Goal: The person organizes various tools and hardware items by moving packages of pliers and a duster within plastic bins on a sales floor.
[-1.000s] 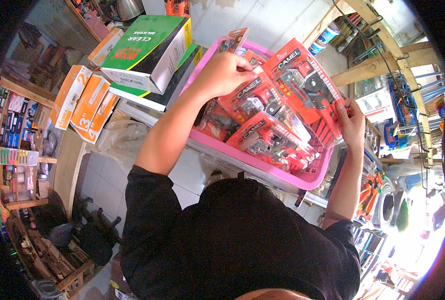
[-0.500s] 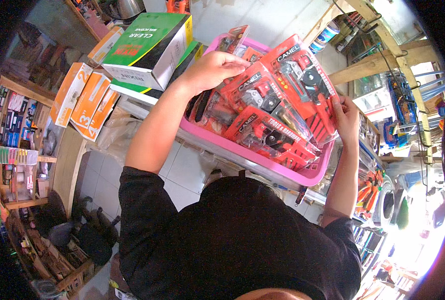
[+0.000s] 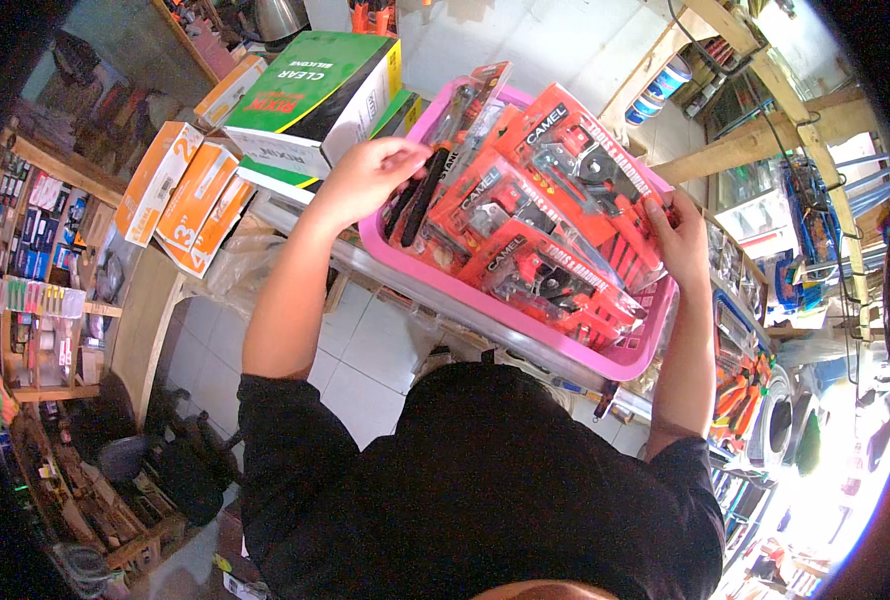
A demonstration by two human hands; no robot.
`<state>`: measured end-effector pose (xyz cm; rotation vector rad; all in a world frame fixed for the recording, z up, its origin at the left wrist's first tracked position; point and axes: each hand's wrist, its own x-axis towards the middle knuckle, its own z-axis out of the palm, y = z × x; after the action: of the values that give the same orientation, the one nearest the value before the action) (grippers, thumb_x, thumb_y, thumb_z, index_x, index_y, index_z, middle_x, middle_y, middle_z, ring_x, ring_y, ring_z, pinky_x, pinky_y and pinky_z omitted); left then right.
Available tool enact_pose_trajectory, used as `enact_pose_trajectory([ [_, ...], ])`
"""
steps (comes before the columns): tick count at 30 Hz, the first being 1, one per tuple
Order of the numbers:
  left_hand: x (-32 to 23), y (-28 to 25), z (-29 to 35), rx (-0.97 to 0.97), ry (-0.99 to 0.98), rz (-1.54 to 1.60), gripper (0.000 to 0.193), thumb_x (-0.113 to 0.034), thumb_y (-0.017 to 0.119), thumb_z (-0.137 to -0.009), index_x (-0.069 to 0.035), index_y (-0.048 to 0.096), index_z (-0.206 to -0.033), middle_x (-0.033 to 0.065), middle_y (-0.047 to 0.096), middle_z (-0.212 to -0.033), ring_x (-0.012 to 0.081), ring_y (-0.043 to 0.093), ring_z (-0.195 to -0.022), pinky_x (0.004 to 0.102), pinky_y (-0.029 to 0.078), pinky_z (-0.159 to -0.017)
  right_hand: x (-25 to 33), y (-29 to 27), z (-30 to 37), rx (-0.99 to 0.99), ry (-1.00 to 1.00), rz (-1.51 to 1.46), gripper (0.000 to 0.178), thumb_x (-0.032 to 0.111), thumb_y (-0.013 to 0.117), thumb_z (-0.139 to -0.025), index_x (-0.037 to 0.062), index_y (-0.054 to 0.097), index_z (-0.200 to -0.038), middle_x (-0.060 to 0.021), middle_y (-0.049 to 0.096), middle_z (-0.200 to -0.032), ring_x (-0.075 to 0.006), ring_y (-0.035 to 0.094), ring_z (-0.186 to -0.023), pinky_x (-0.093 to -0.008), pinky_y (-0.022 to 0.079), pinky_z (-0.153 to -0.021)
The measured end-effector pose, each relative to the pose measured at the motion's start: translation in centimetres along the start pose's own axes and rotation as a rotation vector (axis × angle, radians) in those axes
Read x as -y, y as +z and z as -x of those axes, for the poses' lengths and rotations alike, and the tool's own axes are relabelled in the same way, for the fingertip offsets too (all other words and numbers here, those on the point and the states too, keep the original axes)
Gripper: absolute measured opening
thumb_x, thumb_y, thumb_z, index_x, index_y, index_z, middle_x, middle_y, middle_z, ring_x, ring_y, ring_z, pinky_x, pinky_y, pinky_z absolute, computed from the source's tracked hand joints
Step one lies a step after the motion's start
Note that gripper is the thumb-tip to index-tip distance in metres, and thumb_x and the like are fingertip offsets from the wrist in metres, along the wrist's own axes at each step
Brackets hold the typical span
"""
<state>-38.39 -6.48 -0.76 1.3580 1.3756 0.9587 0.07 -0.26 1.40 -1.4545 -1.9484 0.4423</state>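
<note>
A pink plastic basket (image 3: 525,325) holds several red carded blister packs of hand tools, each with red and black parts and a round dark piece behind clear plastic. My right hand (image 3: 683,242) grips the right edge of the uppermost blister pack (image 3: 580,150), which lies tilted over the others. My left hand (image 3: 370,185) is at the basket's left rim, fingers bent and apart, with nothing visible in them. Closest to its fingertips lies a black-handled tool (image 3: 425,200) in a narrow pack. Another blister pack (image 3: 540,275) rests at the near side of the basket.
Left of the basket stand a green and white box (image 3: 310,95) and several orange boxes (image 3: 155,180). A wooden frame (image 3: 765,130) rises at the right. Shelves with packaged goods (image 3: 40,235) line the far left, and pale floor tiles (image 3: 355,395) show below the basket.
My left hand has let go of the packs and moved left and down to the basket's rim, uncovering the black-handled tool. My right hand still grips the upper pack, which sits slightly lower.
</note>
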Motion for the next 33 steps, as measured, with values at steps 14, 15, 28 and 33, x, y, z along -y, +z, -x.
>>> enact_pose_trajectory([
  [14,4.6,-0.5,6.1,-0.409,0.329,-0.373,0.012,-0.005,0.060,-0.076,-0.003,0.063,-0.088,0.0115,0.056,-0.082,0.0234,0.055,-0.068,0.0314,0.045,-0.060,-0.6,1.4,-1.8,0.100,-0.024,0.054,0.026,0.026,0.066,-0.080,0.0008,0.059,-0.082,-0.0066,0.057,-0.067,-0.0122,0.048,-0.060,-0.0282,0.041,-0.058],
  [15,4.9,-0.2,6.2,-0.417,0.301,-0.404,0.010,-0.004,0.060,-0.075,-0.005,0.063,-0.085,0.0116,0.053,-0.085,0.0261,0.055,-0.076,0.0341,0.045,-0.065,-0.6,1.6,-1.9,0.118,-0.015,0.052,0.025,0.025,0.066,-0.080,0.0009,0.059,-0.083,-0.0064,0.058,-0.068,-0.0116,0.049,-0.060,-0.0275,0.041,-0.058],
  [28,6.5,0.7,7.1,-0.495,0.306,-0.227,0.007,-0.005,0.061,-0.074,-0.007,0.061,-0.081,0.0094,0.049,-0.089,0.0261,0.053,-0.081,0.0348,0.044,-0.070,2.4,2.0,-1.4,0.211,-0.074,0.148,0.017,0.009,0.054,-0.089,-0.0028,0.056,-0.101,-0.0044,0.053,-0.082,-0.0111,0.056,-0.072,-0.0239,0.044,-0.066],
  [33,7.2,0.3,6.9,-0.489,0.330,-0.175,0.010,-0.004,0.061,-0.073,-0.005,0.062,-0.084,0.0108,0.050,-0.091,0.0258,0.054,-0.085,0.0339,0.044,-0.076,4.1,2.7,-0.7,0.194,-0.120,0.156,0.025,0.011,0.056,-0.086,-0.0039,0.056,-0.106,-0.0077,0.053,-0.083,-0.0162,0.054,-0.076,-0.0281,0.043,-0.070],
])
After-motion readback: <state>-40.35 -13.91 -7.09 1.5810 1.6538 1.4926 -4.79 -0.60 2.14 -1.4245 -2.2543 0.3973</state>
